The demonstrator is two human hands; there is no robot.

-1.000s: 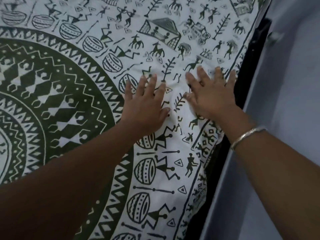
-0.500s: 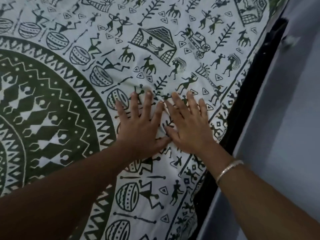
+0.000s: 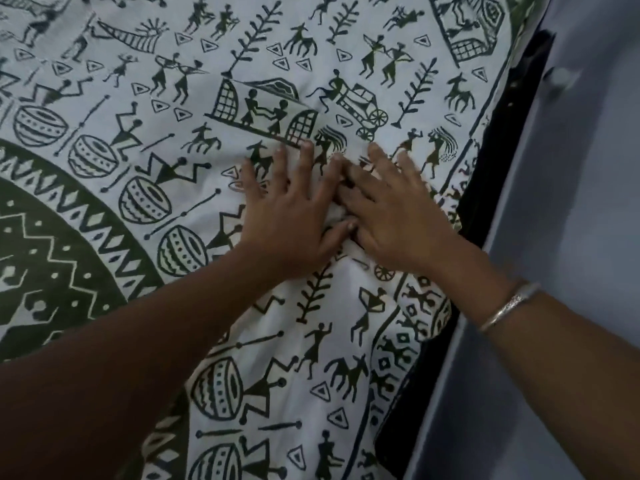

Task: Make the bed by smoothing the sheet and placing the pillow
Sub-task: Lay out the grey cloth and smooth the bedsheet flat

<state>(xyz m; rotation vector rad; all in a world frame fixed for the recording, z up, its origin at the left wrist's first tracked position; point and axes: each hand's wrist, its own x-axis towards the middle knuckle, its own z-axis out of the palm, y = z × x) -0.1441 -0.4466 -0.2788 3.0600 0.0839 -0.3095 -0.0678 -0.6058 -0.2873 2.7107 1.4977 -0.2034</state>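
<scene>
1. The printed bedsheet (image 3: 214, 109) covered nearly the whole view: white cloth with dark green stick figures, drums, trees, huts and carts, and a large dark green ring of zigzags and diamonds filling the left side.
2. The sheet lay spread over the bed, and its bordered edge ran along the right, where it turned down beside a narrow black gap (image 3: 498, 174).
3. A small ridge of bunched cloth (image 3: 341, 216) stood between your two hands, and soft creases ran down from it toward the lower edge of the view.
4. Your left hand (image 3: 291, 216) lay palm down on the sheet with the fingers spread and flat; it grasped nothing.
5. Your right hand (image 3: 391, 213) lay palm down just beside it, fingers spread and somewhat blurred, also holding nothing.
6. The two hands touched near the index fingers, and your left thumb met the inner edge of your right hand over the bunched cloth.
7. Both hands sat close to the sheet's right border, below the printed hut and cart.
8. A silver bangle (image 3: 509, 306) circled your right wrist.
9. Beyond the black gap, a plain grey-blue wall (image 3: 571, 237) took up the right side of the view.
10. No pillow was in sight.
</scene>
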